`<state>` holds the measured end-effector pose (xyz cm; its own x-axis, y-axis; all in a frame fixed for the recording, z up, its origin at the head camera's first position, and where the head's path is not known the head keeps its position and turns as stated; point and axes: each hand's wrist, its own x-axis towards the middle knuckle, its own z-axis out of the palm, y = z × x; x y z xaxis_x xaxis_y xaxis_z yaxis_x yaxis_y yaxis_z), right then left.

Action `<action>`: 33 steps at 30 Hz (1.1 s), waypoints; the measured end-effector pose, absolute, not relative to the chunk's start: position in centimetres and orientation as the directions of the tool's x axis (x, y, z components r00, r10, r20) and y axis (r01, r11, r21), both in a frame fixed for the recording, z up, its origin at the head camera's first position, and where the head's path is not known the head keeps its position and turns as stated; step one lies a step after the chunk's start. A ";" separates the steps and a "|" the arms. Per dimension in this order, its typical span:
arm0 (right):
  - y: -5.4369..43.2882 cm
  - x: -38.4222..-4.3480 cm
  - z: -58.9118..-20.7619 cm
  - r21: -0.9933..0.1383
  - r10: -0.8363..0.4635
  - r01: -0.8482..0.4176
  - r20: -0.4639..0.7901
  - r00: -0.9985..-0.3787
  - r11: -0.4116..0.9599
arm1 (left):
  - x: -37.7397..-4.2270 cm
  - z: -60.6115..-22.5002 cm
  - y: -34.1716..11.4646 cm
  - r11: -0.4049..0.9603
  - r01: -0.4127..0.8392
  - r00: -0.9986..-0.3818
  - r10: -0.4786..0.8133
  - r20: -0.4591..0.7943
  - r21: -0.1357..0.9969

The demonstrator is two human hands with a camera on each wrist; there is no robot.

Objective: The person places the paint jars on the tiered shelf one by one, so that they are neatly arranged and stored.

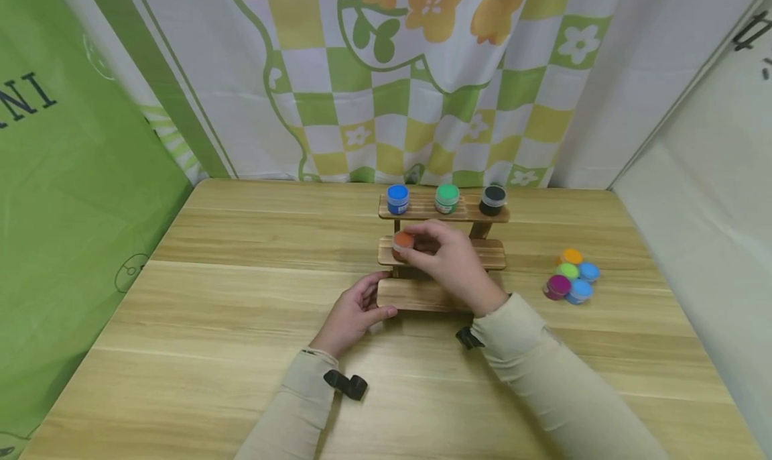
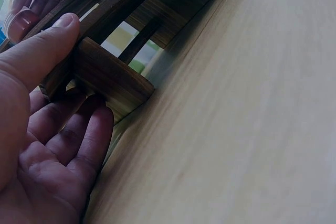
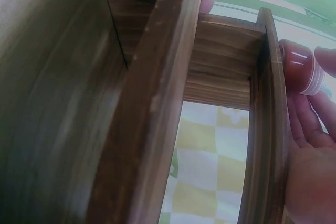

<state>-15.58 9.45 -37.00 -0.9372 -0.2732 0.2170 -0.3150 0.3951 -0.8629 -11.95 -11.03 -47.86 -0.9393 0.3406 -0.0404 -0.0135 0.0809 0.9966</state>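
Observation:
A three-step wooden stand (image 1: pixel 443 294) rises on the table, and my left hand (image 1: pixel 352 316) grips the left end of its lowest step. In the left wrist view the thumb lies over that step, with the fingers at the stand's side (image 2: pixel 113 74). My right hand (image 1: pixel 454 259) pinches an orange-red paint jar (image 1: pixel 402 245) at the left end of the middle step. The right wrist view shows this jar's base (image 3: pixel 297 66) at the step, touching or nearly so. On the top step stand a blue jar (image 1: pixel 398 199), a green jar (image 1: pixel 447 198) and a black jar (image 1: pixel 493 200).
Right of the stand, several jars cluster on the wooden table (image 1: pixel 211 312): orange (image 1: pixel 570 256), light green (image 1: pixel 567 271), purple (image 1: pixel 557 287) and blue (image 1: pixel 580 292) among them. A checked curtain (image 1: pixel 392 111) hangs behind the table's back edge.

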 end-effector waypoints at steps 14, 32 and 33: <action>9.0 -15.8 -37.4 -0.860 -0.273 -0.304 0.203 -0.940 0.409 | -11.9 -47.7 -11.1 0.099 -0.007 -0.941 0.335 -0.040 0.995; 10.2 -15.0 -37.9 -0.862 -0.255 -0.320 0.232 -0.938 0.393 | -11.9 -47.8 -11.0 0.077 -0.015 -0.940 0.338 -0.040 0.997; 10.3 -14.9 -37.9 -0.862 -0.248 -0.320 0.236 -0.940 0.394 | -11.9 -47.7 -11.0 0.071 -0.015 -0.940 0.339 -0.038 0.997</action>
<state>-14.94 10.25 -37.89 -0.9396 -0.2484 0.2356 -0.3202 0.3938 -0.8616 -11.94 -11.02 -47.74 -0.9399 0.3392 -0.0380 -0.0149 0.0706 0.9974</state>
